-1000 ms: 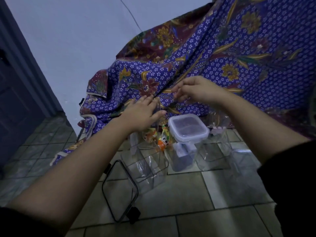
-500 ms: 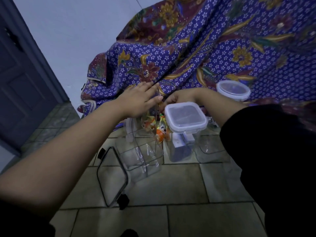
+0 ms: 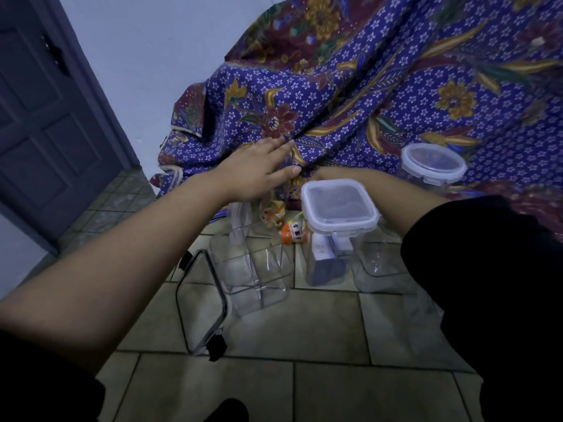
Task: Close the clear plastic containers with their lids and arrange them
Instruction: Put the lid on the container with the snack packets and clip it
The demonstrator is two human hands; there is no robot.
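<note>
Closing judged part-done: left hand (image 3: 259, 170) hovers flat-fingered and empty above the open container (image 3: 253, 269) on the floor, right hand (image 3: 318, 175) hidden behind the lidded container (image 3: 339, 205), grip indeterminable; next move calls for the loose lid (image 3: 201, 303).

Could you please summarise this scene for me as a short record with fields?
closed: square-lidded container, round-lidded container
unlidded: left clear container, right clear container
loose lid: black-rimmed lid on the floor beside left clear container
left hand: fingers straight, at batik cloth
right hand: mostly hidden behind square-lidded container; grip unclear
</note>
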